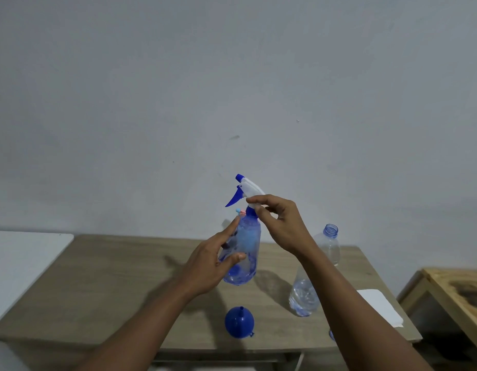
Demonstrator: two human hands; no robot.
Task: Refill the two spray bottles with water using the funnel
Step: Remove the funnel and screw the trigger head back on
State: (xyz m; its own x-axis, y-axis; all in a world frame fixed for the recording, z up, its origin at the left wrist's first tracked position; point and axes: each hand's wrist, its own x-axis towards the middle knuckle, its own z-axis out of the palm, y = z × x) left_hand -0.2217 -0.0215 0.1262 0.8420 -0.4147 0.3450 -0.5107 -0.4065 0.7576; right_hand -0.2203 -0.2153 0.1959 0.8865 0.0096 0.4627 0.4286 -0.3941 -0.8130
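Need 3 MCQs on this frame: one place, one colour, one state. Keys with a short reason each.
1. Where is the funnel?
A. stuck in a bottle neck
B. on the table, near its front edge
C. on the floor

2. What colour is the trigger of the spray bottle?
A. red
B. green
C. blue

3. The clear water bottle is:
A. uncapped
B. capped
C. lying flat

Key:
1 B, it sits wide end down on the wood.
2 C, a blue lever hangs under the white head.
3 A, its threaded mouth shows open.
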